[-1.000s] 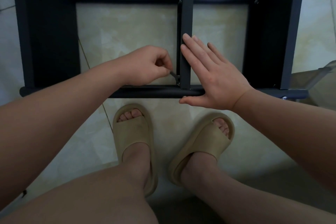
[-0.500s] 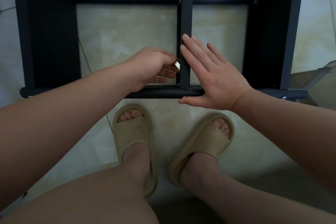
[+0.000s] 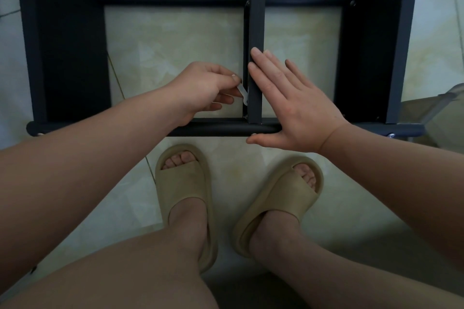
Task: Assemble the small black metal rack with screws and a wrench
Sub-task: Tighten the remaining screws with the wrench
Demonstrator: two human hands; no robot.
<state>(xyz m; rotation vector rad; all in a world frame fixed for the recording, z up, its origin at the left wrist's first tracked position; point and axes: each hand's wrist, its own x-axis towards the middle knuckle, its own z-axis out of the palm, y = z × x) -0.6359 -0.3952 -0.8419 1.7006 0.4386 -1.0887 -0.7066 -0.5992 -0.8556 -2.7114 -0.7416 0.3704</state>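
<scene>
The black rack (image 3: pixel 70 57) stands on the tiled floor (image 3: pixel 175 45). The left hand (image 3: pixel 206 90) pinches a small flat wrench (image 3: pixel 243 94) beside the centre bar (image 3: pixel 256 32). The right hand (image 3: pixel 293 105) presses flat against that bar, fingers straight, thumb under the front rail (image 3: pixel 221 129).

left hand (image 3: pixel 206 90) curls, fingers pinching a small flat silver wrench (image 3: pixel 243 95); right hand (image 3: pixel 293 108) lies flat, fingers straight together, thumb spread wide.

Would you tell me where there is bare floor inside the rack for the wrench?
Bare tile shows in the bay between the left panel and centre bar, beyond the left hand. The joint at the front tube is crowded by the wrench and right hand.
</scene>
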